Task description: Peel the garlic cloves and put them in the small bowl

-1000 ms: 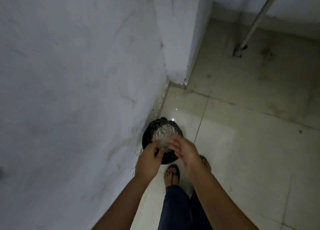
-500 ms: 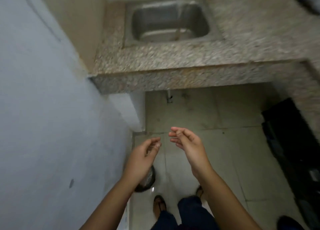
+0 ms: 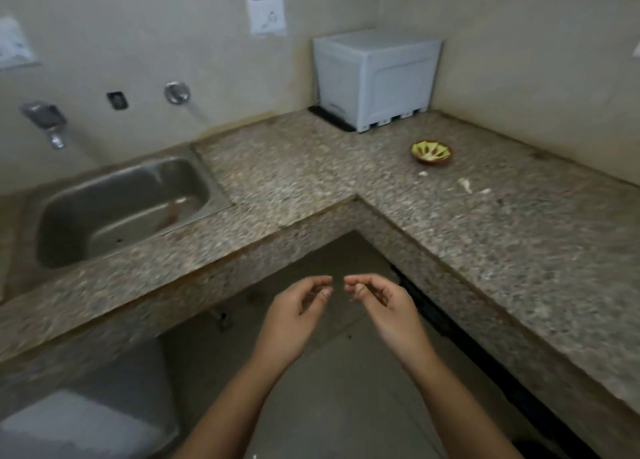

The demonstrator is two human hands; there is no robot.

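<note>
Left hand (image 3: 292,311) and right hand (image 3: 386,308) hover empty, far from small bowl (image 3: 432,153)

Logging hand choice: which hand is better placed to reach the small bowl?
Probably right: the right hand, empty, is on the side of the small bowl; the left hand would cross over.

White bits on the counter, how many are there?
3. One white bit lies beside the bowl; a second and third lie farther right on the counter. Smaller ones may hide in the speckles.
</note>
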